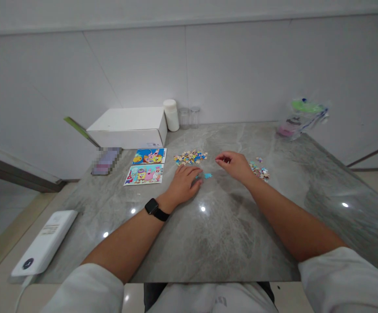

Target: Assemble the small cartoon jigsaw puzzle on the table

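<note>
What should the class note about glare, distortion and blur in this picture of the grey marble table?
Head view: ceiling lights throw small white glare spots on the glossy grey marble table, one beside the left hand; the wide lens bows the wall lines and table edges; a pixelated patch hides one item; the small jigsaw pieces look soft.

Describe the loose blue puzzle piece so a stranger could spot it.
On the grey marble table, look just off the left hand fingertips. The blue piece lies alone there, apart from the mixed-colour pile behind it.
</note>
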`<state>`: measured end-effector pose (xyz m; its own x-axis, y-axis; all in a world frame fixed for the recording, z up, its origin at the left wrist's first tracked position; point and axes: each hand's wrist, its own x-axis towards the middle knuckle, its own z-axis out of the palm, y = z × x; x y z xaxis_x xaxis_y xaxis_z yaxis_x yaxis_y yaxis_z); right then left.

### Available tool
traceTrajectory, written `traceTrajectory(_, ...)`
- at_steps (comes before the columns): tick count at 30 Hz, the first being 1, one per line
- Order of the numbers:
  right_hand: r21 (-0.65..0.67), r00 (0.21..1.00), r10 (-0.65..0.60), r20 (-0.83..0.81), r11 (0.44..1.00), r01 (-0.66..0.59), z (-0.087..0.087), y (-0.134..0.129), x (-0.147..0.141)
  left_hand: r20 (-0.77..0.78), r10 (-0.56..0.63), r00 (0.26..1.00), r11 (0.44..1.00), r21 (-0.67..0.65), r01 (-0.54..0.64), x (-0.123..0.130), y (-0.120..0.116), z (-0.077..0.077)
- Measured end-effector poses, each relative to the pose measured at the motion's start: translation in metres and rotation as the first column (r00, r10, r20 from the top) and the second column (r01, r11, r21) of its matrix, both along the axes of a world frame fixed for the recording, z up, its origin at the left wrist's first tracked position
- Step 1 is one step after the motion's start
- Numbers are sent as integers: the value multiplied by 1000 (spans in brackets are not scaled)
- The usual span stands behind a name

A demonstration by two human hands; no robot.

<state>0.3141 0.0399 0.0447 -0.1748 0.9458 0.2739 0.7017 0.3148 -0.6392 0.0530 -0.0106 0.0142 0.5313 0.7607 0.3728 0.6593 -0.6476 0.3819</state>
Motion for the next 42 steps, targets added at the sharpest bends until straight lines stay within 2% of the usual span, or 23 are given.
traceTrajectory(5,59,992,-95,-85,993,100,22,5,20,31,84,996,995,48,-85,-2,3,-2)
traceTrajectory(9,136,967,-161,-196,972,190,45,5,42,30,97,995,993,68,-99,-3,4,-5)
traceTrajectory(12,211,943,-209,-257,941,266,69,0,65,29,88,996,992,91,-91,-2,5,-6)
traceTrajectory(16,306,924,-291,-249,881,360,99,-14,99,32,54,998,993,105,-57,-2,5,-6)
traceTrajectory(19,332,911,-359,-205,850,409,105,-24,124,37,28,999,993,116,-33,-3,6,-8)
traceTrajectory(21,312,910,-395,-127,855,414,96,-28,139,38,12,999,992,127,-17,-4,6,-9)
traceTrajectory(24,215,918,-385,93,908,359,67,-34,158,40,-3,999,991,133,-2,-4,7,-10)
traceTrajectory(27,59,923,-231,309,973,223,29,-40,171,46,-6,999,992,129,0,-3,7,-10)
traceTrajectory(29,-11,911,-141,388,987,158,7,-42,176,48,-5,999,992,127,-1,-3,7,-10)
traceTrajectory(32,-61,889,-90,449,990,131,-15,-44,180,54,2,999,993,119,-8,-3,8,-10)
traceTrajectory(37,-42,898,-114,425,989,145,-24,-42,187,42,17,999,995,96,-21,-5,8,-9)
traceTrajectory(42,20,933,-261,249,964,264,-26,-42,197,40,15,999,996,90,-18,-4,9,-10)
